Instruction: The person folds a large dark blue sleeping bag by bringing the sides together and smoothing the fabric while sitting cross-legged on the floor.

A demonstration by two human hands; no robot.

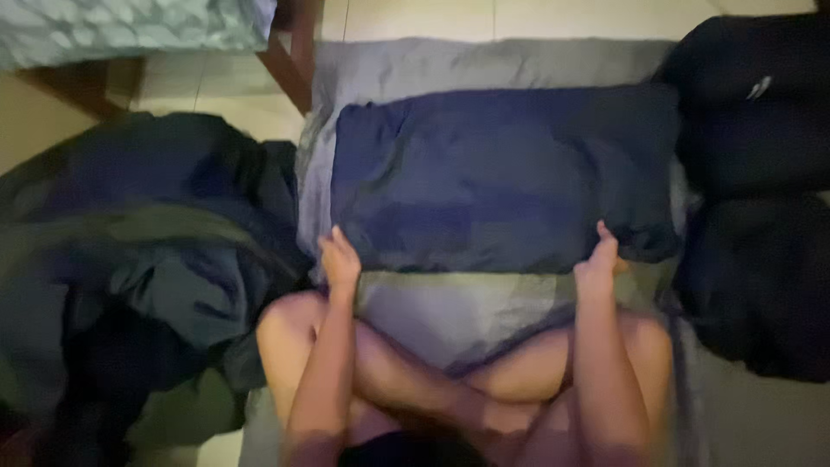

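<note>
1. Folded dark blue cloth rectangle (506, 177): lies flat on a pale grey sheet (484, 65) spread over the tiled floor (216, 91), directly ahead of the seated person's crossed bare legs (484, 380).
2. Left hand (339, 258): rests on the near left corner of the blue cloth, fingers together and curled at its edge; whether they pinch the fabric or only press it cannot be told, as the frame is blurred.
3. Right hand (598, 259): set at the near right corner of the same cloth, thumb raised, fingers bent onto the hem; the grip itself is unclear.
4. Heap of crumpled dark green-grey garments (138, 259): on the floor to the left, just beside the sheet.
5. Two black fabric bundles (761, 199): at the right, touching the sheet's edge.
6. Brown wooden furniture leg (290, 52): upper left, beneath a patterned pale covering (130, 30).
</note>
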